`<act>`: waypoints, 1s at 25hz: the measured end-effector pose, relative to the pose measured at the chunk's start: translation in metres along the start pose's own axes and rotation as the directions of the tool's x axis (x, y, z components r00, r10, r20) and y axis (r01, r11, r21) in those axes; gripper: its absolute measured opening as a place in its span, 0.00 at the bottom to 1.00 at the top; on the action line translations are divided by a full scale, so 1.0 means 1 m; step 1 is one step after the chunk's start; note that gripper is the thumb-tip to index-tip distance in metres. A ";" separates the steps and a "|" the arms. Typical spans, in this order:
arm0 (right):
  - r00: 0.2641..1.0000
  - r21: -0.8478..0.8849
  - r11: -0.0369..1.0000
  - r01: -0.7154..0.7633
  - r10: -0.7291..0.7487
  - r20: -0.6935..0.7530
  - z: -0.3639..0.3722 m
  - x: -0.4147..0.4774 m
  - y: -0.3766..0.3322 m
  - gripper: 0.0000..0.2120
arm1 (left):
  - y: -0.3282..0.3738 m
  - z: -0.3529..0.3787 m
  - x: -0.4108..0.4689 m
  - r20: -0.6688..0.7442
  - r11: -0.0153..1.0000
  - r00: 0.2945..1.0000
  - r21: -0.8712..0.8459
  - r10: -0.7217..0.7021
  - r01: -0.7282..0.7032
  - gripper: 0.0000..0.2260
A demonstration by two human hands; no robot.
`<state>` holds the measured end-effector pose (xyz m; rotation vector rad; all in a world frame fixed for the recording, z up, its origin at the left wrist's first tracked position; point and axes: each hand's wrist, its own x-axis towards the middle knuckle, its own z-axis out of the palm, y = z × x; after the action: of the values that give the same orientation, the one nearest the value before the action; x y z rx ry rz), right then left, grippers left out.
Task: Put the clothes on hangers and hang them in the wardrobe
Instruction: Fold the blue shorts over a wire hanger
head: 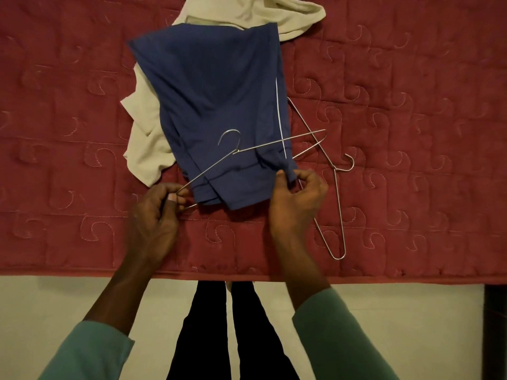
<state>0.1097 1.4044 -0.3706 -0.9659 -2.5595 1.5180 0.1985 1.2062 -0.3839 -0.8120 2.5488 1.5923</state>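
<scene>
Surface: red quilted bedspread (411, 78) stitched with swirl motifs; every work item lies on it, toward its front edge.
Blue garment: the blue garment (214, 91) lies folded and flat at mid-bed, on top of a cream garment (148, 149) that shows at its left side and beyond its far end.
Hanger in use: a wire hanger (263, 145) lies across the near end of the blue garment, hook pointing away from the person. Some fabric appears drawn through its frame at the right; we cannot tell how much.
Left hand: the left hand (153, 212) has its fingers curled round the left corner of this hanger, gripping the wire.
Right hand: the right hand (296, 198) pinches a bunched fold of the blue garment just beside the hanger's lower bar.
Spare hanger: the spare hanger (335, 169) rests on the bedspread to the right, overlapping the first hanger's right tip and held by neither hand.
Progress: early, in our judgement. We see no garment fully seated on a hanger.
Remaining: seat the blue garment, mount the cream garment on the spare hanger, then carry both to the wardrobe, which is not in view.
Room: pale floor (82, 297) below the bed edge; dark trouser legs (203, 325) and green sleeves (337, 338) at the bottom; a dark object (496, 325) at the lower right edge, which we cannot identify.
</scene>
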 end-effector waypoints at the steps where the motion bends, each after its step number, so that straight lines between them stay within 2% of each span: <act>1: 0.999 -0.050 0.999 -0.003 0.005 0.032 -0.003 0.012 0.001 0.08 | 0.000 -0.001 0.001 0.003 1.000 1.000 -0.005 0.000 0.000 0.11; 3: 0.991 -0.084 0.996 -0.025 0.036 0.130 -0.006 0.028 -0.002 0.07 | 0.000 -0.002 0.002 0.009 1.000 1.000 -0.021 0.012 -0.012 0.10; 6: 0.983 -0.165 0.985 0.047 -0.016 0.183 -0.008 0.036 -0.009 0.07 | 0.003 -0.003 0.002 0.034 0.997 0.997 0.030 0.074 -0.075 0.11; 7: 0.982 -0.149 0.989 0.016 0.012 0.187 -0.009 0.037 -0.012 0.07 | 0.005 -0.003 0.002 0.052 0.994 0.994 0.058 0.095 -0.098 0.11; 9: 0.952 0.059 0.974 -0.221 0.202 0.230 -0.008 0.037 -0.021 0.10 | 0.009 -0.007 0.003 0.100 0.992 0.989 0.052 0.105 -0.111 0.11; 11: 0.880 0.226 0.878 -0.421 0.335 0.336 -0.009 0.039 -0.032 0.08 | 0.014 -0.013 0.006 0.167 0.998 0.984 -0.032 0.065 -0.061 0.11; 13: 0.796 0.267 0.787 -0.556 0.412 0.444 -0.013 0.041 -0.050 0.06 | 0.018 -0.020 0.014 0.241 0.996 0.970 -0.091 0.006 0.017 0.13; 16: 0.620 0.389 0.515 -0.764 0.418 0.664 -0.016 0.040 -0.074 0.07 | 0.026 -0.032 0.029 0.304 0.979 0.950 -0.158 -0.075 0.128 0.15; 18: 0.594 0.477 0.373 -0.796 0.331 0.733 -0.012 0.036 -0.080 0.09 | 0.035 -0.039 0.037 0.353 0.954 0.928 -0.217 -0.121 0.207 0.12; 20: 0.612 0.527 0.323 -0.786 0.282 0.739 0.001 0.029 -0.075 0.09 | 0.043 -0.041 0.041 0.399 0.932 0.903 -0.241 -0.158 0.270 0.11; 22: 0.622 0.504 0.379 -0.776 0.324 0.713 0.015 0.016 -0.067 0.17 | 0.048 -0.037 0.042 0.435 0.929 0.884 -0.228 -0.172 0.293 0.10; 23: 0.644 0.476 0.453 -0.754 0.370 0.669 0.021 0.007 -0.063 0.21 | 0.049 -0.035 0.041 0.453 0.927 0.874 -0.221 -0.177 0.302 0.11; 25: 0.734 0.443 0.605 -0.661 0.400 0.549 0.030 -0.008 -0.055 0.21 | 0.048 -0.033 0.037 0.507 0.915 0.842 -0.223 -0.186 0.336 0.11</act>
<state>0.0794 1.3583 -0.3399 -1.5212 -1.6895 2.7377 0.1533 1.1799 -0.3390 -0.6460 1.7958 1.8348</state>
